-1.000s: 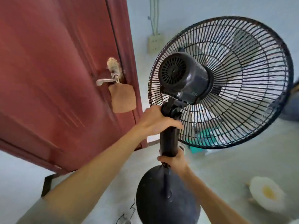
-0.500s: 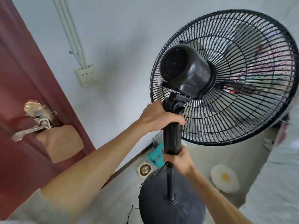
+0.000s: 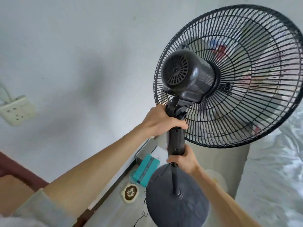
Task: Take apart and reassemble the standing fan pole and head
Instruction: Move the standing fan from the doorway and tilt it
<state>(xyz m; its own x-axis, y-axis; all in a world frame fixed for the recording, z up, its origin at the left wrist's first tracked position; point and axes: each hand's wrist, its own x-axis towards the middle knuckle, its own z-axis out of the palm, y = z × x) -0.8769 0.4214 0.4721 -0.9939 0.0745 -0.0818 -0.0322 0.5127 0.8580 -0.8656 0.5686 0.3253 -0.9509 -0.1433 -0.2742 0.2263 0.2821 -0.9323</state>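
Observation:
A black standing fan fills the right half of the view. Its fan head, the motor housing (image 3: 188,76) backed by the round wire grille (image 3: 255,46), sits on top of the thick upper pole (image 3: 176,141). My left hand (image 3: 161,120) grips the neck joint just under the motor housing. My right hand (image 3: 182,160) grips the lower end of the thick pole section, where the thin inner pole (image 3: 175,181) runs down into the round base (image 3: 177,207).
A pale wall stands close behind the fan, with a white socket plate (image 3: 15,110) at the left. On the floor by the wall lie a teal box (image 3: 146,169), a white box (image 3: 157,154) and a round stained spot (image 3: 130,192). Shiny plastic sheeting (image 3: 275,177) covers something at the right. A thin cord (image 3: 141,217) trails near the base.
The view has swung right, away from the red door, which has dropped out of sight. Both hands keep the same grips on the fan, which now appears closer to the wall.

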